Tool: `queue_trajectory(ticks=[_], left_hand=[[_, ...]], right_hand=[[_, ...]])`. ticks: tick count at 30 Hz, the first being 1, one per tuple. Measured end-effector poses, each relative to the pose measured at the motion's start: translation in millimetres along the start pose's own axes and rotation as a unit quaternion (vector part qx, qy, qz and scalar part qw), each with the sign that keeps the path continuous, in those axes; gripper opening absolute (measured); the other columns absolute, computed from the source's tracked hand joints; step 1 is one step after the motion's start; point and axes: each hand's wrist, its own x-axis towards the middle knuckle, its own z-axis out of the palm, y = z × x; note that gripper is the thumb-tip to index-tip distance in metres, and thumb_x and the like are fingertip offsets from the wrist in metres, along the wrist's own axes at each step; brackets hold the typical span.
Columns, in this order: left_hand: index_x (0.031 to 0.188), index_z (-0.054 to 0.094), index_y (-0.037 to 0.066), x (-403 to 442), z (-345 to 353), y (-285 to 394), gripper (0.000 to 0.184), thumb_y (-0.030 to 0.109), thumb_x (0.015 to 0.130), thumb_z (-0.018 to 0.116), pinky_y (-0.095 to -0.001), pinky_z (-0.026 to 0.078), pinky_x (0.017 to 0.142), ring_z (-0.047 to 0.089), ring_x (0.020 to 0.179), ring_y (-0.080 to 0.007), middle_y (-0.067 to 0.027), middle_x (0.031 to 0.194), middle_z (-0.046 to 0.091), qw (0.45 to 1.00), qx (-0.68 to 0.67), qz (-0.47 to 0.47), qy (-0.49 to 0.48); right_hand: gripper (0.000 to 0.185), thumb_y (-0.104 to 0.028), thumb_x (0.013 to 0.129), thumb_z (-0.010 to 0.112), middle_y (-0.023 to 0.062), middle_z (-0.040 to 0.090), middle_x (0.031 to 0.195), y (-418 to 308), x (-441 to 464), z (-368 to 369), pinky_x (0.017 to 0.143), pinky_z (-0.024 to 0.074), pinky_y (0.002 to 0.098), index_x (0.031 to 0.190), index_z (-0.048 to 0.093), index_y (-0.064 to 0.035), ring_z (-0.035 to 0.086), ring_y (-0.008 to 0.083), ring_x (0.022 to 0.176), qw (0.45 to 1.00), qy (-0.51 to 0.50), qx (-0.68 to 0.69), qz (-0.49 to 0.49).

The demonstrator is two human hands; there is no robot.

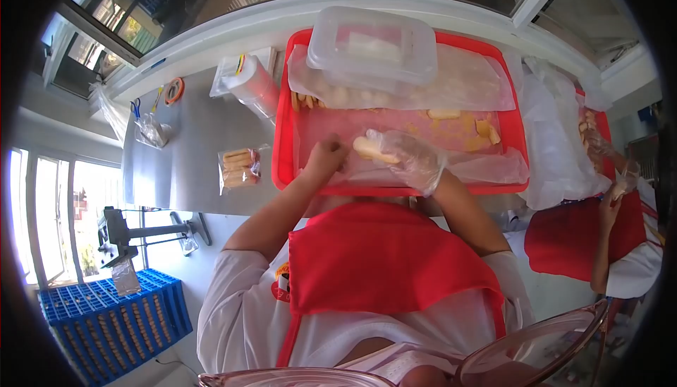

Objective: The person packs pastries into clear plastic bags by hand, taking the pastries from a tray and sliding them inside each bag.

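Over the near part of a red tray (280, 140), my right hand (416, 161) wears a clear plastic glove and is closed on pale, finger-shaped pastries (374, 150). Bare and curled, my left hand (328, 155) hovers just left of them; whether it holds anything is hidden. Inside the tray lie paper sheets (465, 91), crumbs and a few loose pastries (486, 131). A translucent plastic box (374, 45) rests across the tray's far side, on the paper.
On the metal table (190, 154) at left are a packed bag of pastries (240, 168), a plastic roll (254, 85), tape (174, 91) and scissors (135, 109). A co-worker (620, 246) handles items at right. Blue crates (116, 323) stand lower left.
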Motion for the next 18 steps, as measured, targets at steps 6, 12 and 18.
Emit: queue_trajectory(ticks=[6,12,18], left_hand=[[0.079,0.047,0.002,-15.4,23.7,25.0,0.011,0.009,0.080,0.056,-0.0274,0.038,0.042,0.051,0.046,-0.0152,-0.0065,0.056,0.052,0.965,0.157,0.194,0.088],[0.080,0.048,0.002,-21.4,32.6,40.9,0.009,0.006,0.079,0.056,-0.0289,0.038,0.044,0.049,0.045,-0.0194,-0.0108,0.056,0.051,0.903,0.264,0.324,0.098],[0.076,0.056,0.004,-10.1,22.5,56.0,0.006,0.006,0.075,0.062,-0.0276,0.038,0.046,0.049,0.050,-0.0161,-0.0056,0.059,0.051,0.905,0.184,0.346,0.167]], right_hand=[[0.034,-0.005,0.072,0.060,0.0113,0.055,0.081,-19.1,9.7,-0.3,0.063,0.0446,0.0333,0.104,0.048,-0.0062,0.054,0.0252,0.070,0.993,-0.068,-0.088,-0.029],[0.031,-0.001,0.074,0.061,0.0060,0.054,0.087,-6.3,3.4,24.7,0.055,0.0439,0.0236,0.100,0.047,-0.0080,0.052,0.0144,0.067,0.764,0.212,0.501,0.347],[0.030,-0.001,0.077,0.057,0.0033,0.054,0.097,-15.9,21.1,31.3,0.062,0.0447,0.0250,0.104,0.047,-0.0066,0.052,0.0124,0.076,0.831,0.198,0.417,0.309]])
